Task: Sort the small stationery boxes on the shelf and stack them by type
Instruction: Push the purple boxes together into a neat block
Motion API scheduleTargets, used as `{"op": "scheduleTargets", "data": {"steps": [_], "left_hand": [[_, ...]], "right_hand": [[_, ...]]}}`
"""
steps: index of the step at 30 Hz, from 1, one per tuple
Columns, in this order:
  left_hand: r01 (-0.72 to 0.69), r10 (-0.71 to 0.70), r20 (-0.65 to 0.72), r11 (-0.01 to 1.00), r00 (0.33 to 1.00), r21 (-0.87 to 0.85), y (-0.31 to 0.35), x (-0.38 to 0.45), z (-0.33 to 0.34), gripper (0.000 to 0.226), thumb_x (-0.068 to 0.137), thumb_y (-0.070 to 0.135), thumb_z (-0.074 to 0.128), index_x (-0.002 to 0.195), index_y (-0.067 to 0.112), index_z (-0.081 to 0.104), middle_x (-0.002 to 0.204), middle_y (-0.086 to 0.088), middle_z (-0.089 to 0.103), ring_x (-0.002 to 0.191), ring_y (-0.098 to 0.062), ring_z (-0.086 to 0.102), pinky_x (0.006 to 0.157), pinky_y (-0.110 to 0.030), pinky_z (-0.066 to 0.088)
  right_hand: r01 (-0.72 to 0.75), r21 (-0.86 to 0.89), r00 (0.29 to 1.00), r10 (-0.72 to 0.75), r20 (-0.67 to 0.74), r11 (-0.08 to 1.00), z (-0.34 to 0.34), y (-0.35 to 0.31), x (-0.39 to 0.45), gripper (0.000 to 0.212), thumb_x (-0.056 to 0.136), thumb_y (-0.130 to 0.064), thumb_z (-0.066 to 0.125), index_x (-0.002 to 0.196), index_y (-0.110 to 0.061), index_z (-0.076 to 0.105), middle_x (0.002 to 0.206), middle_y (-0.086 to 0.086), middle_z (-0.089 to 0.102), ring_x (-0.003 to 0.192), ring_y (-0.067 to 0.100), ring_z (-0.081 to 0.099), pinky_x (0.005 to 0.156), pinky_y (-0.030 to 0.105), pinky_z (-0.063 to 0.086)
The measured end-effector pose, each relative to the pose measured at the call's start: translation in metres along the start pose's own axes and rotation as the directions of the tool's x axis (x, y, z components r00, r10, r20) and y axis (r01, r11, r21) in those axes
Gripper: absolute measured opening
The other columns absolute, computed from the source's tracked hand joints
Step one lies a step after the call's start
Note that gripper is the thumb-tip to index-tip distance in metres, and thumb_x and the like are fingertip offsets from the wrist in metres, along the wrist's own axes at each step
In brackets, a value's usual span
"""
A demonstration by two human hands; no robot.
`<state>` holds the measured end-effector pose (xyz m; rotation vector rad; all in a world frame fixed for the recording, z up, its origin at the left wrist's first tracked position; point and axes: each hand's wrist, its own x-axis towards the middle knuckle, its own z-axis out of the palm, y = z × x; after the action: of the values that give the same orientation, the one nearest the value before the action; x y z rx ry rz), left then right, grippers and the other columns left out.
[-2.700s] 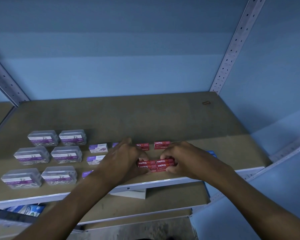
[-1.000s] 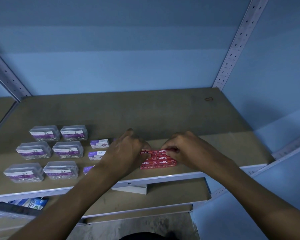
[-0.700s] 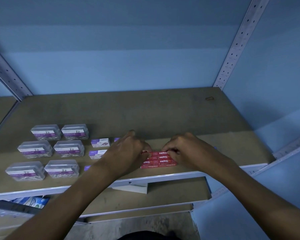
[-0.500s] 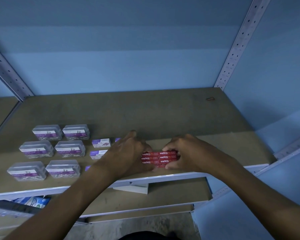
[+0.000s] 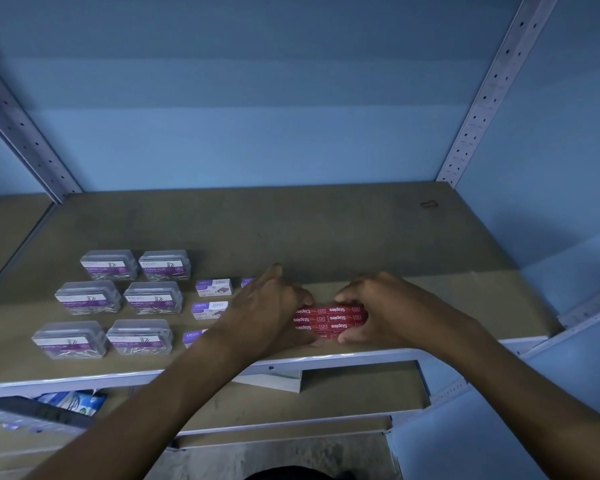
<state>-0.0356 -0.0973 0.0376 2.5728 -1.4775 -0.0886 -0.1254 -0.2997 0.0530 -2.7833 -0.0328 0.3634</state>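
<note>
Light, stiff red staple boxes (image 5: 329, 318), near the shelf (image 5: 326, 230) front edge, are gripped endwise between left hand (image 5: 267, 313) and right hand (image 5: 392, 310), best squeezed evenly.

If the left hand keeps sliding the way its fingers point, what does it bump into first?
The left hand points right, and it is already against the red staples boxes. Just beyond them is the right hand, gripping the other end, though depth is hard to judge.
</note>
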Motion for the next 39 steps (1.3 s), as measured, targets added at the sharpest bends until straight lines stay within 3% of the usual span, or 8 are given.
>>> {"op": "scheduleTargets", "data": {"steps": [3, 8, 12, 18, 23, 28, 33, 39], "left_hand": [[0.058, -0.057, -0.066, 0.998, 0.996, 0.003, -0.008, -0.013, -0.017, 0.057, 0.078, 0.066, 0.063, 0.123, 0.031, 0.061, 0.12, 0.011, 0.065, 0.116, -0.015, 0.046, 0.088, -0.027, 0.047], [0.186, -0.183, -0.124, 0.983, 0.975, 0.01, -0.064, -0.047, -0.045, 0.035, 0.079, 0.052, 0.071, 0.109, 0.034, 0.071, 0.107, 0.011, 0.072, 0.093, -0.014, 0.053, 0.073, -0.024, 0.047], [0.216, -0.206, -0.125, 0.973, 0.971, 0.075, -0.092, -0.072, -0.05, 0.023, 0.081, 0.044, 0.072, 0.101, 0.033, 0.073, 0.101, 0.009, 0.074, 0.096, -0.016, 0.055, 0.068, -0.022, 0.044], [0.183, -0.175, -0.091, 0.979, 0.98, 0.091, -0.105, -0.08, -0.041, 0.021, 0.083, 0.051, 0.066, 0.098, 0.037, 0.071, 0.095, 0.011, 0.071, 0.103, -0.016, 0.053, 0.073, -0.03, 0.053], [0.201, -0.199, -0.078, 0.979, 0.977, 0.022, -0.112, -0.076, -0.027, 0.024, 0.083, 0.052, 0.066, 0.104, 0.042, 0.069, 0.102, 0.006, 0.067, 0.1, -0.017, 0.058, 0.075, -0.027, 0.052], [0.162, -0.154, -0.115, 0.984, 0.981, 0.067, -0.111, -0.07, -0.021, 0.019, 0.085, 0.045, 0.067, 0.102, 0.038, 0.072, 0.105, 0.008, 0.071, 0.101, -0.015, 0.055, 0.069, -0.02, 0.034], [0.208, -0.201, -0.134, 0.977, 0.97, 0.046, -0.117, -0.073, -0.018, 0.024, 0.082, 0.053, 0.065, 0.104, 0.044, 0.068, 0.107, 0.008, 0.068, 0.102, -0.015, 0.057, 0.077, -0.027, 0.053], [0.192, -0.185, -0.147, 0.981, 0.972, 0.038, -0.108, -0.084, -0.029, 0.027, 0.082, 0.052, 0.066, 0.107, 0.042, 0.069, 0.111, 0.006, 0.068, 0.104, -0.016, 0.057, 0.081, -0.029, 0.054]], "right_hand": [[-0.017, 0.046, 0.997, 0.02, -0.077, 0.999, -0.016, -0.012, 0.0, 0.073, 0.074, -0.06, 0.08, 0.138, -0.032, 0.059, 0.13, -0.01, 0.067, 0.099, 0.004, 0.061, 0.084, 0.023, 0.053], [0.079, 0.069, 0.979, -0.064, -0.194, 0.995, -0.028, -0.046, 0.021, 0.043, 0.087, -0.041, 0.076, 0.127, -0.03, 0.068, 0.12, -0.012, 0.07, 0.091, -0.005, 0.055, 0.082, 0.008, 0.044], [0.139, 0.053, 0.971, -0.125, -0.206, 0.989, -0.015, -0.077, 0.046, 0.03, 0.089, -0.033, 0.074, 0.119, -0.027, 0.074, 0.11, -0.008, 0.074, 0.087, -0.001, 0.061, 0.083, 0.02, 0.053], [0.128, 0.048, 0.979, -0.119, -0.163, 0.991, 0.009, -0.102, 0.073, 0.026, 0.087, -0.03, 0.076, 0.113, -0.027, 0.077, 0.104, -0.007, 0.075, 0.082, 0.003, 0.062, 0.074, 0.024, 0.051], [0.084, 0.005, 0.987, -0.083, -0.134, 0.996, 0.019, -0.108, 0.08, 0.018, 0.086, -0.03, 0.07, 0.103, -0.026, 0.077, 0.093, -0.004, 0.075, 0.08, 0.01, 0.067, 0.074, 0.037, 0.057], [0.016, 0.001, 0.989, -0.016, -0.144, 1.0, 0.024, -0.109, 0.081, 0.02, 0.086, -0.024, 0.071, 0.105, -0.027, 0.078, 0.098, -0.002, 0.077, 0.085, 0.014, 0.07, 0.078, 0.037, 0.059], [0.014, 0.043, 0.988, -0.007, -0.152, 0.999, 0.019, -0.112, 0.076, 0.023, 0.089, -0.024, 0.073, 0.111, -0.026, 0.078, 0.109, -0.003, 0.077, 0.092, 0.012, 0.07, 0.083, 0.034, 0.058], [0.059, 0.017, 0.989, -0.056, -0.14, 0.998, 0.015, -0.117, 0.064, 0.022, 0.089, -0.026, 0.073, 0.111, -0.028, 0.077, 0.106, -0.006, 0.077, 0.092, 0.008, 0.07, 0.081, 0.029, 0.057]]}}
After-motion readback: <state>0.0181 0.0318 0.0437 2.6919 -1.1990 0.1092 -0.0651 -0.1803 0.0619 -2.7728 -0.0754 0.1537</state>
